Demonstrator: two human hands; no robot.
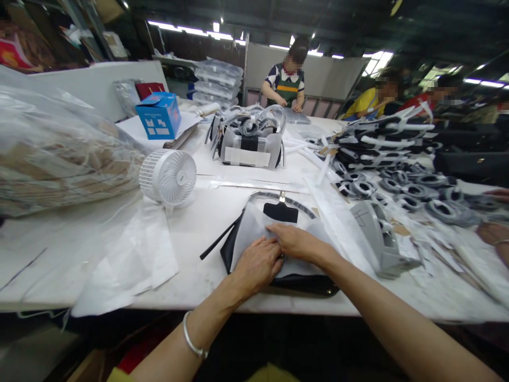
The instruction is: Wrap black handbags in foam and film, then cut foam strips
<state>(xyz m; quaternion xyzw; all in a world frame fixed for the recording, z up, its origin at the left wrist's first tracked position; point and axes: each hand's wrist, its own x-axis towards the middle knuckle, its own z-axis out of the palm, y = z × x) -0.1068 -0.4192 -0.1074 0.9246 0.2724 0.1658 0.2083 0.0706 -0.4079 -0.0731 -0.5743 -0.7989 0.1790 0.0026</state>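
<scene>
A black handbag (pixel 228 253) lies on its side before me, its front covered by a translucent white wrapping sheet (pixel 248 228). A black tab with a metal clasp (pixel 281 212) sticks up at the bag's top, and a wrapped handle arches behind it. My left hand (pixel 257 263) rests on the sheet with its fingers laid out over it. Touching its fingertips, my right hand (pixel 296 241) lies on the same sheet with its index finger stretched out. The undersides of both hands' fingers are hidden.
A white fan (pixel 169 178) and a large plastic sack (pixel 59 154) stand left. Behind are a blue box (pixel 158 115) and a wrapped bag (pixel 250 151). A grey tape dispenser (pixel 376 239) and several wrapped straps (pixel 413 193) lie right. Co-workers are around the table.
</scene>
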